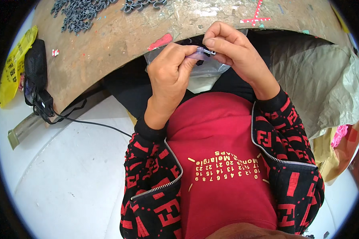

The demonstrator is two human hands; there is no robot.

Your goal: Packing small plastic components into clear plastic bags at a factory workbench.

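My left hand pinches a translucent, pale purple plastic strip between thumb and index finger. A small shiny metal clip sticks out from the strip toward the right. My right hand is closed just beside and above the clip, with thumb and index fingertip together. What its fingertips hold, if anything, is too small to make out. Both hands are raised in front of the table's near edge, above my lap. A heap of dark grey curved pieces lies at the table's far left.
The worn wooden table curves across the top, with a red patch and red tape on it. At left are a yellow bag, a black mesh pouch and a cable. Grey sheeting hangs at right.
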